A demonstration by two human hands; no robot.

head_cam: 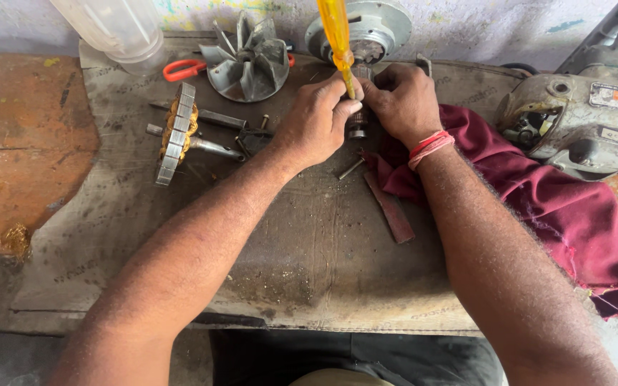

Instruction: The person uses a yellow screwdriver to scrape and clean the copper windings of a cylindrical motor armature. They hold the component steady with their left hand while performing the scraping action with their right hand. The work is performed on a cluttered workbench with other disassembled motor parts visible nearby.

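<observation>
A worn grey mat is spread over the workbench, and most of the parts are laid on it. A crumpled maroon cloth is draped across the right side of the mat, beside a large grey power-tool housing at the right edge. Near the far edge a grey metal fan impeller is seen, with a round metal end cover just to its right and orange-handled pliers just to its left. A clear plastic jar is stood at the top left. A motor stator with copper windings is set on edge at the left of the mat, with metal rods lying beside it. The left hand is curled around the lower shaft of a yellow-handled screwdriver, which is held nearly upright with its tip pressed down between both hands. The right hand, a red thread band at its wrist, is closed over a small dark cylindrical motor part, which is gripped upright on the mat just beside the cloth, directly below the screwdriver. A flat reddish metal strip and a small bolt are left lying near the hands.
</observation>
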